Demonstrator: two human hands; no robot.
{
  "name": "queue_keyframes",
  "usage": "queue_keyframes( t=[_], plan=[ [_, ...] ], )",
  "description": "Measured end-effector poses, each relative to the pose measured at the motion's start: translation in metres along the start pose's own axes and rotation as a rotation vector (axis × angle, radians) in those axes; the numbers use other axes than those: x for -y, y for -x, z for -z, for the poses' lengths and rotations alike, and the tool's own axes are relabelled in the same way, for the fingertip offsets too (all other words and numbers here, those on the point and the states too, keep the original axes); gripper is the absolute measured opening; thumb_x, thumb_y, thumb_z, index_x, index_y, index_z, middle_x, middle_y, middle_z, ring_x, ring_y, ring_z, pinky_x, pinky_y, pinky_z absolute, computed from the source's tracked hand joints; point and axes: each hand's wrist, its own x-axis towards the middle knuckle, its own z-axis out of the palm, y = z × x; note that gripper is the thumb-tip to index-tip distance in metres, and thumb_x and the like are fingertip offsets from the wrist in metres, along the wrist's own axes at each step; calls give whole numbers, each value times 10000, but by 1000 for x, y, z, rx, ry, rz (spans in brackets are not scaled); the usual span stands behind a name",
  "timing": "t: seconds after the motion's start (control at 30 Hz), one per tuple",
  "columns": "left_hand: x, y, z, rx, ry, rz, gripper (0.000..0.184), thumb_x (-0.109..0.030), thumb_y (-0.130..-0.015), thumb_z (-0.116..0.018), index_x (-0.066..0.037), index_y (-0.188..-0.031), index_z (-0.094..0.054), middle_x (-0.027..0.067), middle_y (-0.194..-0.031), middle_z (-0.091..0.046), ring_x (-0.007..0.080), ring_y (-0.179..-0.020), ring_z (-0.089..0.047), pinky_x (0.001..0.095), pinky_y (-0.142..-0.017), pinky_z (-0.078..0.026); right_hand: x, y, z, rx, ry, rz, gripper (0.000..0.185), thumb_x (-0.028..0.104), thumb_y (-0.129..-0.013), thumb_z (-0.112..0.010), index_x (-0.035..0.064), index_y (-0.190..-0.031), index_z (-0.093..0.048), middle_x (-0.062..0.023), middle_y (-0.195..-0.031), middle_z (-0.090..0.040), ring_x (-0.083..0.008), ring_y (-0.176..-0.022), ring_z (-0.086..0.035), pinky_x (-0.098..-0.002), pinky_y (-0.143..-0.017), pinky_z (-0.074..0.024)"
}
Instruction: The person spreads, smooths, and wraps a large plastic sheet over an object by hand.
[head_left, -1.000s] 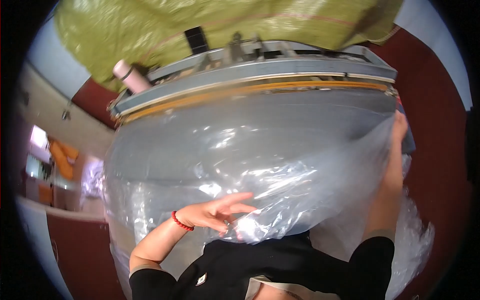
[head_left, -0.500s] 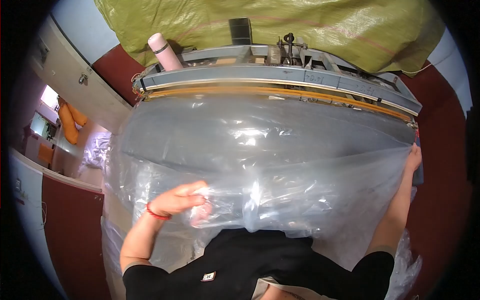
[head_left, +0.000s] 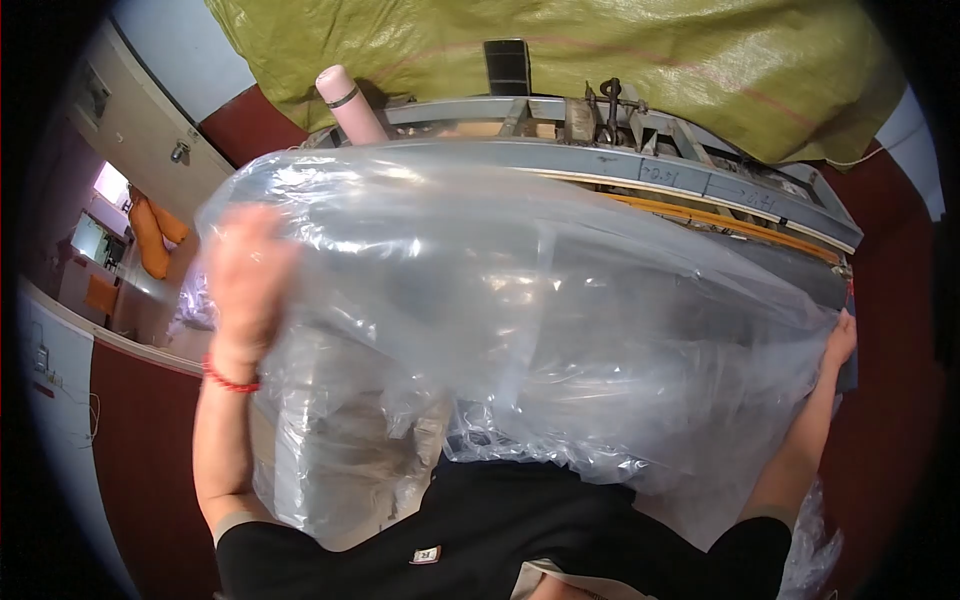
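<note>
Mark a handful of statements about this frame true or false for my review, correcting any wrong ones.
1. Clear plastic film spreads between the two hands. True.
2. The right hand holds the film at its right side. True.
3. Both hands show sharply. False: the left hand is blurred.
4. A bracelet circles the right wrist. False: the red bracelet is on the left wrist.
5. A green bottle stands near the back. False: the pink bottle is there.
6. A yellow-green sheet shows beyond the metal frame. True.

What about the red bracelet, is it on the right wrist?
No, the red bracelet is on the left wrist, while the right hand, holding the clear plastic, has none.
</note>
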Motion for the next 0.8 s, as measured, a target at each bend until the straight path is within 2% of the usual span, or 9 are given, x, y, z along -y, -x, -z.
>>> queue_keyframes(
  t=[0.03,0.13,0.17,0.27,0.3,0.33,0.4,0.53,0.8],
  plan=[
    [-22,-12,-13,301,190,24,491,1,-716,-536,-102,-1190,-462,140,-1220,-467,287,-977,-539,361,-823,-449,-2,0,0,-4,-15,6,336,332,-876,-442,17,-910,-552,-173,-814,-564,-290,-732,-517,-343,-690,-407],
    [18,109,-93,1113,192,737,637,11,-735,-391,-87,-1333,-196,232,-1044,-542,375,-862,-563,446,-714,-450,-36,-16,-8,42,-19,92,330,314,-880,-443,1,-905,-549,-167,-810,-568,-271,-731,-526,-336,-691,-408],
    [46,172,-117,1116,113,721,687,41,-709,-402,-91,-1344,-174,226,-1161,-476,373,-911,-549,432,-761,-448,-38,-14,-10,47,-24,94,330,314,-880,-443,1,-905,-549,-167,-810,-568,-271,-731,-526,-336,-691,-408],
    [41,177,-104,1001,47,862,669,61,-703,-406,-81,-1328,-217,209,-1289,-351,362,-1011,-504,422,-821,-434,-29,-13,-5,32,-36,161,326,302,-887,-438,-5,-910,-546,-163,-807,-571,-258,-718,-520,-335,-690,-408],
    [42,186,-112,778,158,767,628,67,-706,-424,-72,-1300,-275,186,-1356,-246,360,-1087,-444,409,-866,-418,-22,-10,-4,20,-73,100,328,309,-885,-450,-7,-875,-538,-148,-752,-546,-231,-682,-493,-326,-669,-407],
    [38,174,-112,782,153,772,628,67,-706,-424,-72,-1300,-275,186,-1356,-246,360,-1087,-444,409,-866,-418,-14,-6,-3,10,-110,38,335,317,-883,-462,-9,-840,-530,-132,-697,-521,-203,-647,-465,-316,-648,-406],
    [12,123,-117,547,232,652,539,-12,-732,-502,-64,-1250,-361,185,-1317,-318,360,-1115,-417,406,-906,-384,-28,-14,-6,38,-93,66,342,320,-888,-454,-10,-836,-527,-121,-695,-525,-201,-645,-463,-316,-649,-405],
    [-19,84,-141,482,566,417,463,-165,-717,-644,-45,-1136,-489,145,-1211,-444,314,-1115,-412,372,-952,-326,-47,-22,-13,82,-67,34,344,319,-899,-434,-8,-907,-540,-97,-741,-541,-152,-708,-484,-288,-702,-406],
    [-39,95,-160,447,667,592,294,-166,-694,-650,-54,-953,-569,96,-952,-549,275,-936,-480,361,-827,-375,-70,-30,-17,156,-313,-50,367,312,-906,-427,-38,-909,-535,-53,-761,-548,-140,-732,-482,-271,-705,-401]
  ],
)
